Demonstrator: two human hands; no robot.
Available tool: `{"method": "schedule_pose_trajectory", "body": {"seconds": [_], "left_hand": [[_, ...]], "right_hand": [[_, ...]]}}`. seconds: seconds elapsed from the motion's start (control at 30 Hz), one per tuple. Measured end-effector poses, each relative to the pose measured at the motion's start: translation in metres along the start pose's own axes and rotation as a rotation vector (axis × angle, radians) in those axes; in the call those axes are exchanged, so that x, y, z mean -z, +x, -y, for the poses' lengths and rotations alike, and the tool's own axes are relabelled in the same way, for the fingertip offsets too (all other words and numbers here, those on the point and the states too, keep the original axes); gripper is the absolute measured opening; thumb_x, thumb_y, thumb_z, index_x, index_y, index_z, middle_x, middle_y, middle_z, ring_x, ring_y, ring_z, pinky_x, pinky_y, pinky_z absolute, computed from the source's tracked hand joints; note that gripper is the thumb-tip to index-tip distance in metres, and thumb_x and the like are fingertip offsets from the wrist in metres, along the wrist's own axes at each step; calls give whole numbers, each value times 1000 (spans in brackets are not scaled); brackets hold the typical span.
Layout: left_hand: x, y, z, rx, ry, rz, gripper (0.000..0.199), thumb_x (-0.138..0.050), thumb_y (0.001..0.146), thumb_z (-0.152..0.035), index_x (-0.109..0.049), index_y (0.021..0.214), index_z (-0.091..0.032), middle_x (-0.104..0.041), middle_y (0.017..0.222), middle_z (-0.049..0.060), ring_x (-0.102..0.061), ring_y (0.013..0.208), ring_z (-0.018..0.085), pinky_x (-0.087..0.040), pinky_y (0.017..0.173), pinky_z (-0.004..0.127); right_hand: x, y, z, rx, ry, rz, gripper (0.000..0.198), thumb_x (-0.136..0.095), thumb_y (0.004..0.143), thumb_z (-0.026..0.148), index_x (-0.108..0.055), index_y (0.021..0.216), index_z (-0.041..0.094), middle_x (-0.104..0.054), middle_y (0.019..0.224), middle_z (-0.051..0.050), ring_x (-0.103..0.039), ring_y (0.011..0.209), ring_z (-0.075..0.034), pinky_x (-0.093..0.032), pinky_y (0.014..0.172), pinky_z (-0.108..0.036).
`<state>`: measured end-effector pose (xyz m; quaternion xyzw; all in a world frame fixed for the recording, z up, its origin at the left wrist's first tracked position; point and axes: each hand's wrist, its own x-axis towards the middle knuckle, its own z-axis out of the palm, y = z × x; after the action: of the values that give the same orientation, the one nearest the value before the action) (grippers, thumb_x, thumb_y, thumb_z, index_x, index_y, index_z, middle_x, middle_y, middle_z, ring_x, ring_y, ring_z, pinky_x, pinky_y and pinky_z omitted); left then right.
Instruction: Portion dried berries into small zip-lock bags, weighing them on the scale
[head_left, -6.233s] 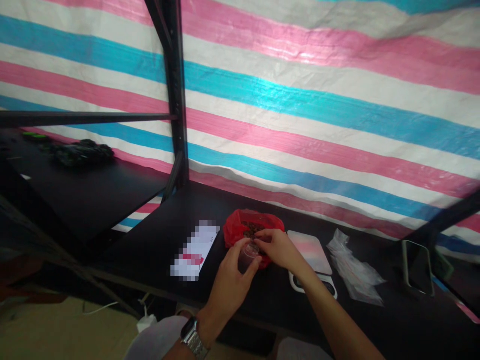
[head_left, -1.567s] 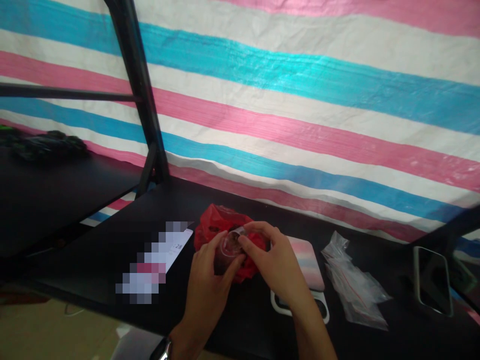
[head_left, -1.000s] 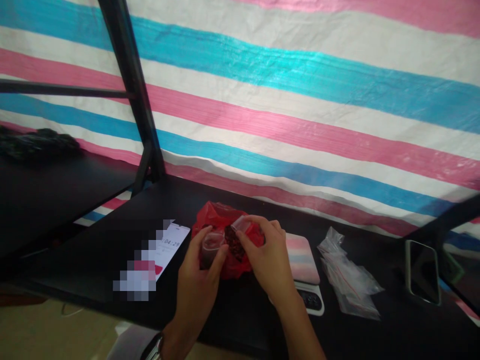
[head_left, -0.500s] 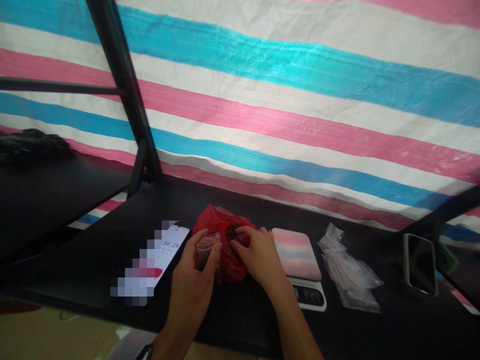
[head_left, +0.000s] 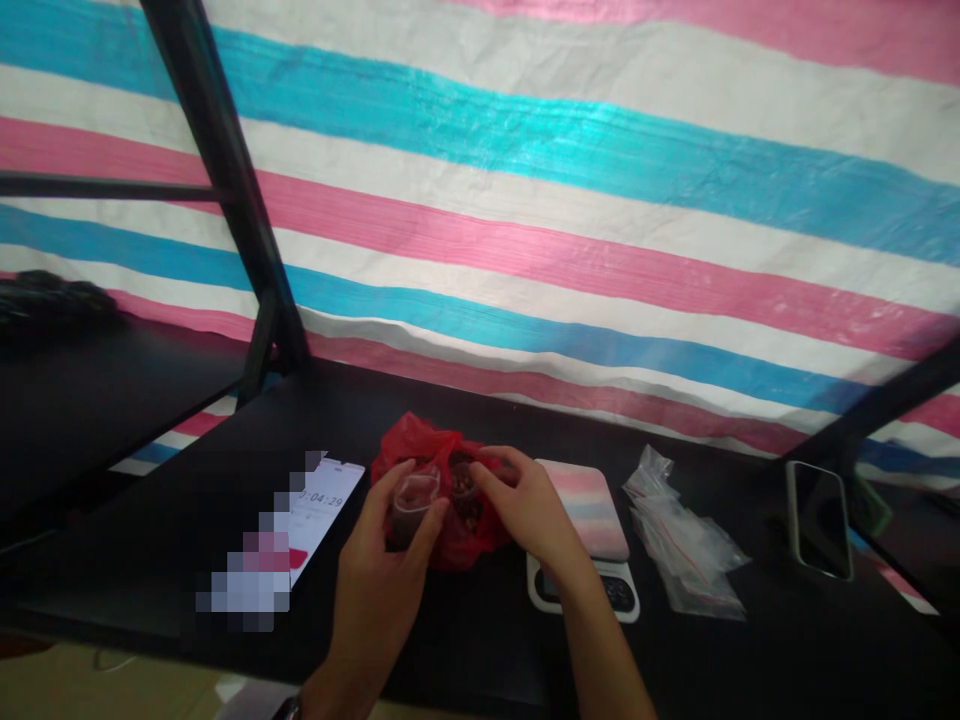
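Baggie (head_left: 416, 492), small and clear, clamped in left hand's (head_left: 377, 580) grip at the left side of red bag (head_left: 480, 545) on black surface (head_left: 480, 650). Right hand (head_left: 534, 505) at the red bag's mouth, over brown bits (head_left: 470, 520); can't tell if its grip holds anything. Scale (head_left: 589, 512) just beside, to the right.

Legible: time readout in dark digits, "0:04:29", on the lit white screen of a slim rectangular smartphone (head_left: 324, 515) lying on the smooth black tabletop (head_left: 472, 640). Leading 0 clipped by pixel mosaic; read with reservation. Fainter line beneath the digits and tiny print near the screen's top edge: too small to read. Screen's lower left, with part of a red button (head_left: 298, 557): mosaic, unreadable. Flat white plastic scale (head_left: 536, 598): marks on its dark rounded control panel (head_left: 619, 594) blurred, illegible; panel partly behind the right hand's (head_left: 525, 502) forearm.
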<state>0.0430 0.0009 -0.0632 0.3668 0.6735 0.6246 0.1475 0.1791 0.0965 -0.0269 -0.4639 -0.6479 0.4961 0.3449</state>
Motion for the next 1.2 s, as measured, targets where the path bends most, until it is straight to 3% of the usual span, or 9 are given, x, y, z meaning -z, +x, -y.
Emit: {"method": "schedule_pose_trajectory", "body": {"seconds": [0.1,0.2,0.4,0.53,0.7,0.87,0.97,1.1,1.2], "left_hand": [[-5,-3,-1,20,13,74,57,-76,79,-60,-72,125,-26,-81,121,9,-78,110,31,-63,99,46],[-13,-6,1,68,12,126,61,-78,77,-60,-71,128,-26,-81,123,9,-78,111,33,-62,100,48],[-24,-6,0,70,-42,135,57,-77,78,-54,-70,127,-26,-80,126,10,-78,113,32,-62,101,47],[-23,-5,-2,84,-22,101,61,-76,77,-58,-70,128,-25,-81,122,11,-78,106,32,-64,95,47],[-18,-4,-1,37,-38,108,57,-76,78,-56,-70,124,-24,-80,119,9,-79,102,29,-65,89,43],[-9,-2,3,-46,-14,90,52,-76,79,-52,-71,122,-23,-81,115,8,-79,100,28,-65,88,40],[-3,0,7,-40,0,76,52,-74,81,-55,-71,124,-23,-81,115,8,-78,102,28,-64,89,41],[4,5,14,4,14,73,57,-73,82,-61,-69,125,-23,-80,118,9,-77,110,30,-61,100,47],[6,7,18,42,18,85,63,-73,81,-65,-68,127,-23,-78,121,10,-76,111,32,-60,102,51]], "right_hand": [[11,-1,5,-29,149,-44,42,-76,90,43,-72,124,19,-84,93,-7,-82,88,-27,-60,73,-34],[16,-6,15,27,213,-61,44,-76,88,44,-69,125,21,-85,98,-8,-81,93,-27,-60,80,-36],[13,-23,34,259,-122,-111,49,-84,85,23,-71,131,30,-84,118,-1,-70,121,-27,-47,110,-45],[10,-28,37,350,-237,-81,51,-85,87,20,-71,134,36,-83,123,3,-65,125,-26,-42,114,-47],[8,-28,35,407,-223,-35,46,-85,90,22,-72,131,37,-82,127,3,-66,126,-26,-37,119,-51],[5,-21,30,392,-131,-115,49,-83,91,24,-68,136,36,-81,126,2,-66,120,-26,-45,110,-46],[2,-15,24,327,-342,-173,44,-83,91,23,-71,132,30,-82,119,-2,-65,114,-29,-47,103,-45],[-5,-9,11,228,-715,-117,38,-81,91,21,-76,128,25,-82,115,-9,-65,112,-34,-46,97,-46],[-16,-6,2,179,-744,-56,40,-81,91,20,-76,131,25,-82,118,-10,-65,117,-35,-46,99,-46]]}}
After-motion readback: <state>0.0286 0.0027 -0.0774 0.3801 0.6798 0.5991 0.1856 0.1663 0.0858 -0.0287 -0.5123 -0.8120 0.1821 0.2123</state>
